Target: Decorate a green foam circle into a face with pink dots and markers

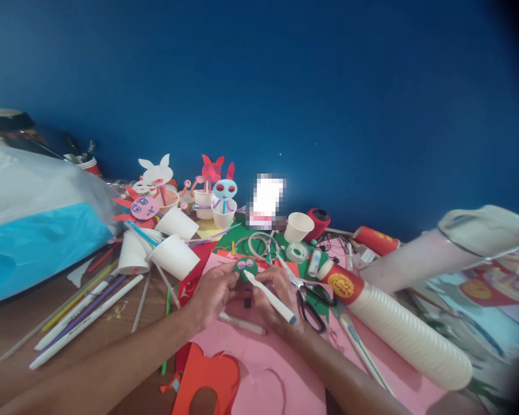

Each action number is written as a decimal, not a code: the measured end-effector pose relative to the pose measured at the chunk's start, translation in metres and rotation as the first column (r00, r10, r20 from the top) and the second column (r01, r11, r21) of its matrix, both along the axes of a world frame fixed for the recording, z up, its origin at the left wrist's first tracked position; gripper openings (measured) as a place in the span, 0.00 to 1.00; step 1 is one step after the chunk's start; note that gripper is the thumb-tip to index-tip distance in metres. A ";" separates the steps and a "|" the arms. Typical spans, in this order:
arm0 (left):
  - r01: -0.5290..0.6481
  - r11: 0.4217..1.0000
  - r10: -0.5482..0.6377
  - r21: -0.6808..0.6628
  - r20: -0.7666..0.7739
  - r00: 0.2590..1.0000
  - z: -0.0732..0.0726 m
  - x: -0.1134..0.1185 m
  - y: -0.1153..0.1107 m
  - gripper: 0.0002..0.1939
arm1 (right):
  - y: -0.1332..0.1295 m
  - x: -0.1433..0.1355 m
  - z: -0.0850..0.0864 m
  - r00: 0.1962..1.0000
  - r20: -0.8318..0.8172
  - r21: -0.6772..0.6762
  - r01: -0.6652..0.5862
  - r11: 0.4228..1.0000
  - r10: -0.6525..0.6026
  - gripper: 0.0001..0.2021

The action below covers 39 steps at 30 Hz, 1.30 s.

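My left hand [215,293] pinches the edge of a small round green paper face [249,268] that bears two pink eyes. Between the fingers of my right hand [281,297] is a white marker [271,300], its tip at the lower part of the green face. Below the hands, a capped marker [242,324] lies on pink paper [281,357], and a small black cap [247,302] sits close by. Just right of my right hand rest black-handled scissors [311,308], partly covered by other things.
Paper-cup animal figures [225,199] stand at the back, beside tipped white cups [175,256]. A long stack of paper cups [398,323] lies at right, near a utility knife [363,351]. Markers [86,323] and straws spread over the left side. A blue wall [259,86] rises behind.
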State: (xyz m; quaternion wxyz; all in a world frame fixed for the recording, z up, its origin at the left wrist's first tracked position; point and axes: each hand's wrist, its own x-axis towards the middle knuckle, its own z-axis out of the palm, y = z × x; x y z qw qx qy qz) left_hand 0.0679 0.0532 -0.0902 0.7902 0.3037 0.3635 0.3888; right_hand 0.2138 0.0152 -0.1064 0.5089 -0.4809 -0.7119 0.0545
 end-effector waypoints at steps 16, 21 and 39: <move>-0.007 1.000 0.007 0.014 0.001 1.000 -0.003 -0.001 0.000 0.13 | 0.001 -0.001 0.002 1.000 0.017 -0.026 -0.026 0.999 0.026 0.08; 0.000 1.000 0.000 0.014 0.015 1.000 -0.003 -0.001 -0.001 0.12 | 0.001 -0.002 0.003 0.999 0.012 -0.023 -0.033 0.999 0.033 0.08; -0.009 1.000 0.009 -0.023 -0.017 1.000 0.002 -0.001 0.000 0.14 | 0.001 0.000 -0.004 0.966 -0.242 -0.172 0.050 0.984 -0.091 0.10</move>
